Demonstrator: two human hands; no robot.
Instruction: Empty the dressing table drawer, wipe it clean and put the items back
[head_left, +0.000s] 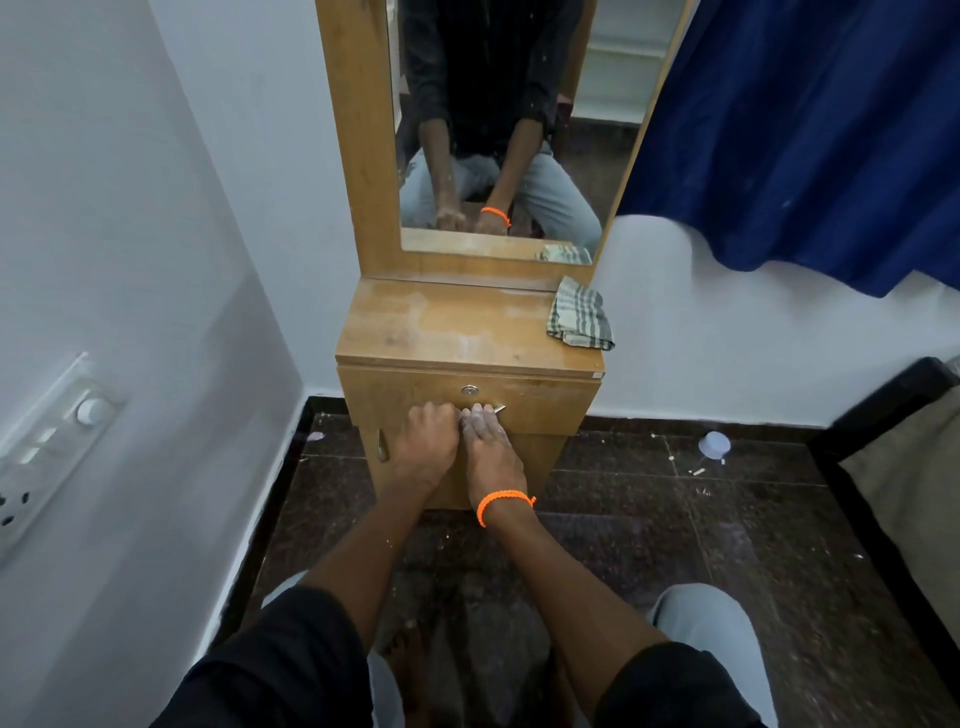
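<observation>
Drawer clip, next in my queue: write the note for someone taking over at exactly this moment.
Left hand: fingers curled on the drawer handle.
Right hand: fingers curled over the same handle, orange wristband on that wrist.
Drawer: shut; contents not visible.
Checked cloth: folded on the right rear corner of the dressing table top, untouched.
Done: cannot tell from this view whether anything has been emptied or wiped.
Left, if starting: pull drawer open, empty, wipe, refill.
</observation>
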